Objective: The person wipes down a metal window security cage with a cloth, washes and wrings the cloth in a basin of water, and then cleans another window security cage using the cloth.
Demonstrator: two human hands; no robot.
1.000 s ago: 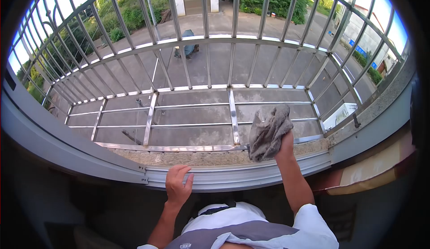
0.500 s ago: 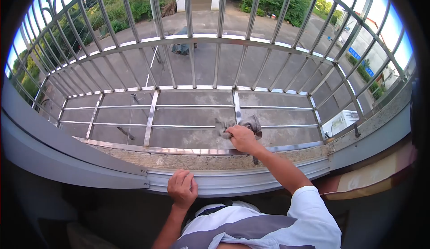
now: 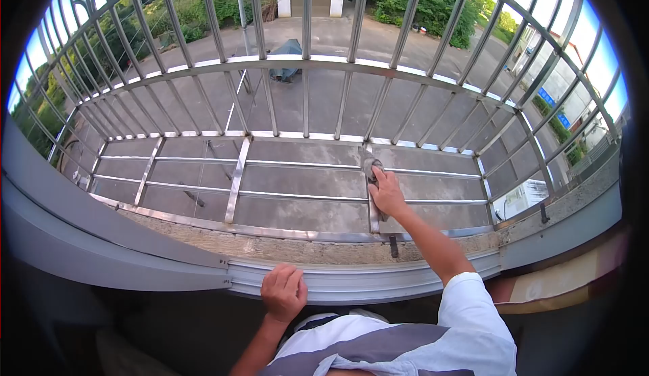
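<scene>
My right hand reaches out over the sill, its fingers closed on a grey rag. The rag is pressed to a flat metal crossbar in the floor of the window cage, and part of it is hidden under the hand. My left hand rests with curled fingers on the white window track. Whether its fingers grip the track's edge is hard to see, but no loose object shows in it.
Upright steel bars of the cage rise in front. A rough concrete ledge carries a small dark metal bracket. A grey window frame stands at left, a striped cloth at right. Below lies a paved yard.
My right hand has moved forward and slightly right, and the rag, bunched before, now lies along the crossbar. My left hand stays on the track. The view has shifted slightly.
</scene>
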